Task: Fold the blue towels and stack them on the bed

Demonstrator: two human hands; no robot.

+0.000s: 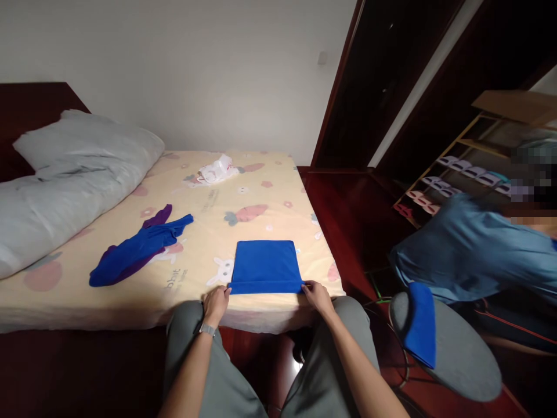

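Observation:
A blue cloth (265, 264) lies folded into a rectangle at the near edge of the bed (278, 180), its near edge doubled over. My left hand (216, 302) pinches the cloth's near left corner, a watch on its wrist. My right hand (317, 295) pinches the near right corner. Both hands rest on the mattress edge above my knees in grey trousers.
A crumpled blue and purple garment (138, 248) lies left on the bed, a white plastic bag (216, 170) farther back, grey pillows (73, 174) at left. A grey stool (452, 348) with a folded blue cloth (421, 322) stands right. A person in blue (474, 247) sits by a shoe rack (470, 174).

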